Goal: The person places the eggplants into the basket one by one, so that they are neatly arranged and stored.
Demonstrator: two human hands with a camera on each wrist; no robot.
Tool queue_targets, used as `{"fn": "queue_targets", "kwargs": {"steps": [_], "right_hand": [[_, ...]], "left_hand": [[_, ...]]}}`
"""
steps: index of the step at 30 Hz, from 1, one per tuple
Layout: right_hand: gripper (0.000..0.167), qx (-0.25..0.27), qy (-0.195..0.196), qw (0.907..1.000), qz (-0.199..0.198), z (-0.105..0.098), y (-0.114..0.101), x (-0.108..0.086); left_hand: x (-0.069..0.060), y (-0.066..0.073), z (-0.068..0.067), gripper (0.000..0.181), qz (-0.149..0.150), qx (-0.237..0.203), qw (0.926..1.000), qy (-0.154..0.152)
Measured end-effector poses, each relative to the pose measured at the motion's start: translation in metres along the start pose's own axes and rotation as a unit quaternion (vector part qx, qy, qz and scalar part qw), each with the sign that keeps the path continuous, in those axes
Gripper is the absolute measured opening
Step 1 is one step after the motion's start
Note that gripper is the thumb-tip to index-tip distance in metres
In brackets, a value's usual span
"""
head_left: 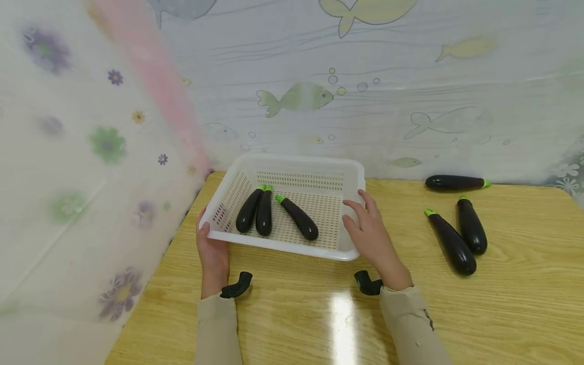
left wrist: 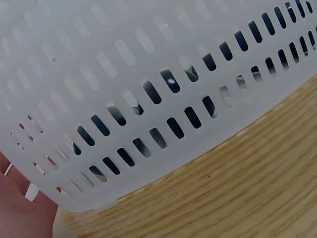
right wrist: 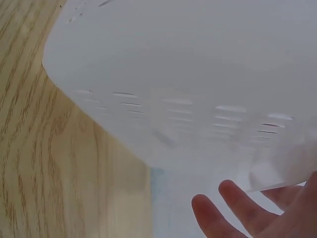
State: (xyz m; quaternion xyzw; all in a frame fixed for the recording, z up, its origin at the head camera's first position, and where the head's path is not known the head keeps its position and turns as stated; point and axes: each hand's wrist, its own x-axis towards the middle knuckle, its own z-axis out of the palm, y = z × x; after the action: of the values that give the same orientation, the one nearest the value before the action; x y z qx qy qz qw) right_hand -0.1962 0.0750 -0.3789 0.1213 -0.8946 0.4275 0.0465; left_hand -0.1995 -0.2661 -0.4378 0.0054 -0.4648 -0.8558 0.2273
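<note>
A white slotted basket (head_left: 283, 246) holds three dark eggplants with green stems: two side by side (head_left: 248, 210) and one lying slantwise (head_left: 298, 219). My left hand (head_left: 213, 253) grips its left front corner, thumb on the rim. In the left wrist view, part of that hand (left wrist: 25, 208) shows beside the basket wall (left wrist: 74, 193). My right hand (head_left: 374, 238) is at the right rim with fingers spread, some reaching over the inside. In the right wrist view, the fingers of my right hand (right wrist: 265, 218) extend loosely past the basket's edge (right wrist: 148, 54); contact is unclear.
On the table (head_left: 292, 314) at the right, one eggplant (head_left: 453, 183) lies near the back edge. Two more (head_left: 451, 243) (head_left: 472, 225) lie close together in front of it. Patterned sheets with fish and flowers (head_left: 303, 99) hang behind and at the left.
</note>
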Motion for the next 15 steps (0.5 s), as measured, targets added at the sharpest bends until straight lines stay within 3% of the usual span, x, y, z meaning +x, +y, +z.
{"fn": "queue_targets", "kwargs": {"steps": [15], "right_hand": [[0.039,-0.014,-0.005,0.9999,-0.005,-0.0072,0.0045,0.0005]], "left_hand": [[-0.0007,0.0013,0.0023,0.052,-0.004,-0.012,0.9999,0.009]]}}
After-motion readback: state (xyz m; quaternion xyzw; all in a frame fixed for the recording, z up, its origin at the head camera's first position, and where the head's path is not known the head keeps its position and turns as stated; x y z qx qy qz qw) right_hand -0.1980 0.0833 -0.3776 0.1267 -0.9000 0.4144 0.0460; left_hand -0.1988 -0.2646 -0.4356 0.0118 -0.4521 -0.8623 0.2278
